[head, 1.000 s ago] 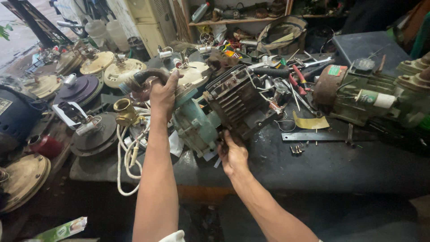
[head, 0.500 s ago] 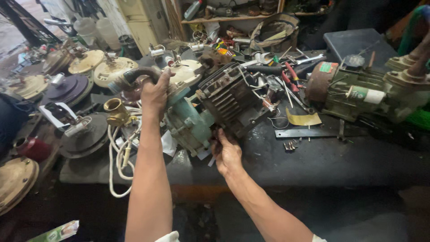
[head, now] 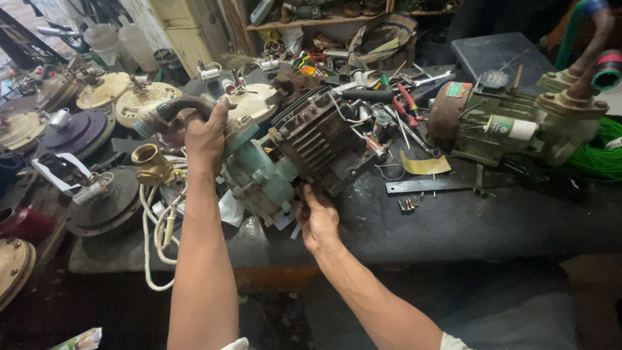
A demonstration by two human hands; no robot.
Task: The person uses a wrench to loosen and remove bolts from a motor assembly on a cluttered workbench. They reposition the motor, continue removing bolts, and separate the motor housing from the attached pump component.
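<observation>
A worn water pump lies on the dark workbench (head: 453, 220), with a teal pump housing (head: 256, 178) and a dark finned motor body (head: 317, 139). My left hand (head: 206, 133) is closed over the top left end of the pump, by a dark curved hose (head: 173, 107). My right hand (head: 317, 217) grips the underside of the pump near the bench's front edge. A brass fitting (head: 150, 163) and a white cable (head: 159, 230) lie just left of the pump.
A second green pump (head: 518, 126) stands at the right beside green wire (head: 599, 155). Pliers and red-handled tools (head: 395, 97) lie behind. Round fan motor covers (head: 103, 91) crowd the left. A flat metal bar (head: 431, 185) and small screws (head: 407, 205) lie right of my hand.
Both hands keep their hold on the pump. The pump has shifted slightly toward me and to the left, and the view has tilted a little.
</observation>
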